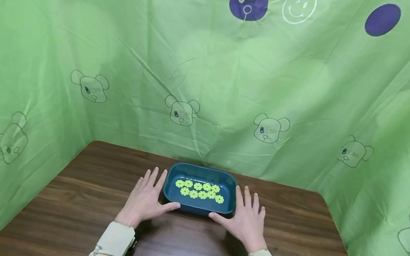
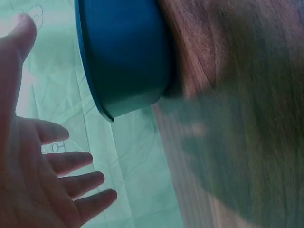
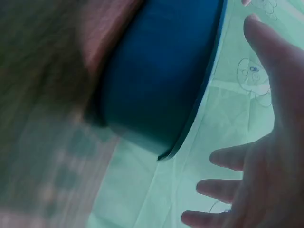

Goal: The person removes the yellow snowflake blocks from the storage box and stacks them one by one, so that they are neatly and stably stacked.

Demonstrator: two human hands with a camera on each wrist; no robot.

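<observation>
A dark blue rectangular dish (image 1: 196,210) with rounded corners stands near the back of the table. In it lie several small yellow-green flower-shaped pieces (image 1: 197,186), set in two rows. Spread beside the dish's left end is my left hand (image 1: 145,199), its thumb pointing toward the front corner. My right hand (image 1: 247,219) mirrors it at the right end. Both wrist views show the dish's outer wall (image 2: 128,52) with a gap between it and the straight fingers; neither hand grips anything. The pieces are hidden from the wrist views.
The brown wood-grain table (image 1: 95,209) extends to both sides and in front of the dish. Green cloth (image 1: 229,73) printed with bear heads and smiley faces hangs behind the table and along its left and right sides.
</observation>
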